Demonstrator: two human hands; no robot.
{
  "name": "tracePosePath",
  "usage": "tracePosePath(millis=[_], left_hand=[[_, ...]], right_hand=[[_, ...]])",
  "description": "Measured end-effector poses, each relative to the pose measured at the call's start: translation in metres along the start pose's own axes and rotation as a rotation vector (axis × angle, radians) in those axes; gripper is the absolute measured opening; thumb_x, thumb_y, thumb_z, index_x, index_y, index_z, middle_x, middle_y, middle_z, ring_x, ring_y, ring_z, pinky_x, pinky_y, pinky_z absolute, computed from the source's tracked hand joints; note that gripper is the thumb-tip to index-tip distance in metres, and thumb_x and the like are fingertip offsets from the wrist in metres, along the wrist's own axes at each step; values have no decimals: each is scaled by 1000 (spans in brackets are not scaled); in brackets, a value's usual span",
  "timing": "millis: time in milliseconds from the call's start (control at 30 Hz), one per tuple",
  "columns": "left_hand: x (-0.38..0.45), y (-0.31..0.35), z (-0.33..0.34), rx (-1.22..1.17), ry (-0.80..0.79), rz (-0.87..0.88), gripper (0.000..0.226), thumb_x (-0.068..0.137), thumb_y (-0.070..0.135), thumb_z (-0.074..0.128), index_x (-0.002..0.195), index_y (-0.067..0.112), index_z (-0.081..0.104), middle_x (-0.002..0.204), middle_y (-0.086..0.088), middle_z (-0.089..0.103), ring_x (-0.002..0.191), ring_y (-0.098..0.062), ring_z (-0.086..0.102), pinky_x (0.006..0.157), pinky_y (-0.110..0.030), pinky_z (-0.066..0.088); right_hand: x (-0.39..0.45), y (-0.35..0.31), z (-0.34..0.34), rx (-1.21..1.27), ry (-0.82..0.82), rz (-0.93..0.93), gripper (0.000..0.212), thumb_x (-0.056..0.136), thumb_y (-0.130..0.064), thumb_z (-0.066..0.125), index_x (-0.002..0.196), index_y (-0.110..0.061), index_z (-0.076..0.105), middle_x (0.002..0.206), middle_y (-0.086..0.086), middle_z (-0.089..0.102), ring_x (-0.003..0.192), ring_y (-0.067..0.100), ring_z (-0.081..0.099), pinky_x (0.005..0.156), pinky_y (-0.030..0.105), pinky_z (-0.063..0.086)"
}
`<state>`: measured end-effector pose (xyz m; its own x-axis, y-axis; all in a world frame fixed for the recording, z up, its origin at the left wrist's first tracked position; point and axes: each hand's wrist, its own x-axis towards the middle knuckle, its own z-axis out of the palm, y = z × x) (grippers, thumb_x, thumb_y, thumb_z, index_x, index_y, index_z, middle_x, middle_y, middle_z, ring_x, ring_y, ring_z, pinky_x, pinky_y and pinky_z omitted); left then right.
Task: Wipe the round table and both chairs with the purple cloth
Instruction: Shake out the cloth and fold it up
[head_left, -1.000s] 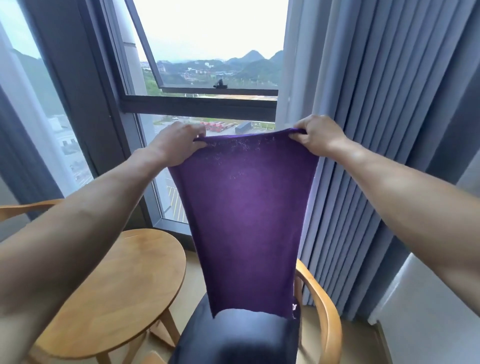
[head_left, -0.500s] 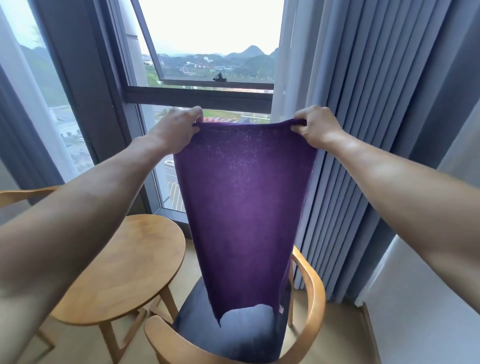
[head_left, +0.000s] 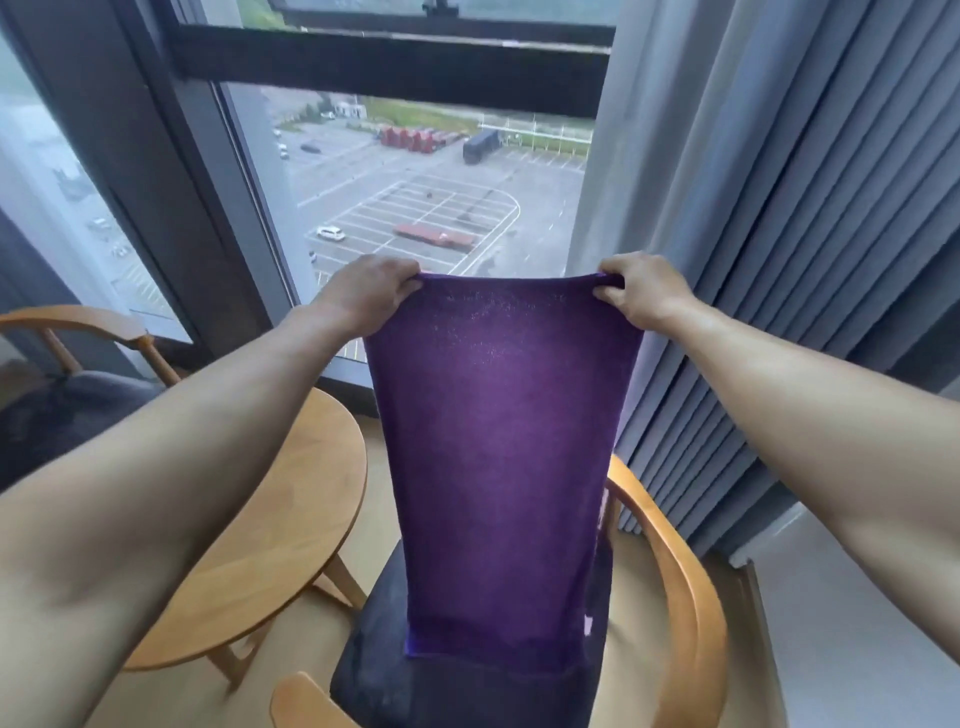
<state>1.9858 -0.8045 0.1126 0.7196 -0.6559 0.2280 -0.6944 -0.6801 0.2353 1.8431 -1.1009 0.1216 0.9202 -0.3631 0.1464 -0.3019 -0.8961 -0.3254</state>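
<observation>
The purple cloth (head_left: 498, 462) hangs stretched flat in front of me, its lower edge reaching down to the dark seat cushion of the near chair (head_left: 680, 582). My left hand (head_left: 363, 293) pinches its top left corner and my right hand (head_left: 641, 293) pinches its top right corner. The round wooden table (head_left: 291, 519) stands to the left, partly hidden by my left forearm. A second wooden chair (head_left: 78, 332) with a dark cushion sits at the far left.
A tall window (head_left: 415, 197) with a dark frame is straight ahead. Grey pleated curtains (head_left: 779, 234) hang on the right, close behind the near chair. A pale wall or ledge (head_left: 857, 623) fills the lower right.
My view has tilted downward and both hands have come lower, bringing the stretched cloth down toward the near chair's seat. My grip on both top corners is unchanged.
</observation>
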Motion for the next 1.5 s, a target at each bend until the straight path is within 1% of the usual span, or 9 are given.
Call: tracePosePath(millis=[100, 333, 467, 633, 800, 900, 1200, 1300, 1500], left_hand=[[13, -31, 67, -40, -104, -1, 26, 105, 25, 43, 83, 13, 47, 94, -17, 63, 91, -36, 57, 72, -37, 35], [-6, -69, 214, -88, -278, 46, 24, 105, 25, 42, 86, 13, 49, 89, -6, 55, 88, -31, 55, 74, -41, 42], [-51, -75, 289, -48, -378, 115, 21, 103, 20, 44, 92, 9, 57, 92, -9, 60, 86, -29, 57, 69, -39, 41], [-133, -74, 373, 33, -569, 217, 5, 98, 15, 45, 94, 18, 45, 91, -5, 64, 88, -29, 61, 67, -39, 40], [-217, -67, 428, 100, -650, 325, 11, 94, 12, 44, 97, 23, 43, 87, -1, 62, 86, -27, 60, 63, -34, 30], [-246, -66, 443, 113, -670, 401, 14, 98, 12, 40, 103, 22, 48, 94, 1, 61, 90, -24, 56, 70, -34, 36], [-267, -62, 458, 137, -722, 469, 20, 101, 21, 39, 110, 27, 55, 102, 4, 55, 96, -19, 53, 80, -32, 41], [-269, -53, 458, 263, -686, 439, 16, 89, 20, 52, 105, 19, 53, 103, -2, 52, 92, -24, 53, 73, -36, 41], [-278, -36, 458, 408, -604, 520, 10, 75, 9, 65, 80, 12, 57, 76, -6, 52, 65, -24, 51, 53, -34, 37]], right_hand=[[23, 22, 63, -14, -83, 18, 11, 96, -27, 59, 86, -27, 54, 94, 5, 64, 96, 30, 59, 78, 39, 47], [15, 74, 207, -138, -257, -85, 3, 96, -26, 57, 95, -24, 59, 100, 6, 68, 97, 33, 62, 71, 38, 45], [-30, 95, 271, -193, -398, -209, 7, 91, -28, 62, 93, -26, 55, 99, 1, 68, 93, 29, 64, 67, 37, 47], [-106, 121, 357, -295, -589, -301, 9, 92, -31, 58, 96, -28, 51, 96, -1, 64, 93, 26, 64, 67, 33, 44], [-183, 147, 414, -311, -773, -300, 11, 91, -27, 54, 102, -27, 55, 98, -3, 66, 95, 25, 64, 73, 34, 47], [-212, 158, 426, -323, -856, -275, 13, 88, -21, 52, 99, -28, 55, 97, -5, 66, 92, 23, 63, 73, 34, 50], [-253, 160, 445, -314, -885, -280, 15, 82, -16, 51, 94, -25, 55, 94, -7, 60, 92, 20, 59, 73, 32, 45], [-269, 149, 452, -470, -776, -373, 15, 79, -29, 57, 88, -19, 52, 94, -2, 50, 90, 21, 51, 70, 34, 34], [-282, 135, 461, -604, -664, -408, 12, 72, -6, 59, 76, -16, 54, 78, 2, 47, 74, 23, 48, 63, 36, 34]])
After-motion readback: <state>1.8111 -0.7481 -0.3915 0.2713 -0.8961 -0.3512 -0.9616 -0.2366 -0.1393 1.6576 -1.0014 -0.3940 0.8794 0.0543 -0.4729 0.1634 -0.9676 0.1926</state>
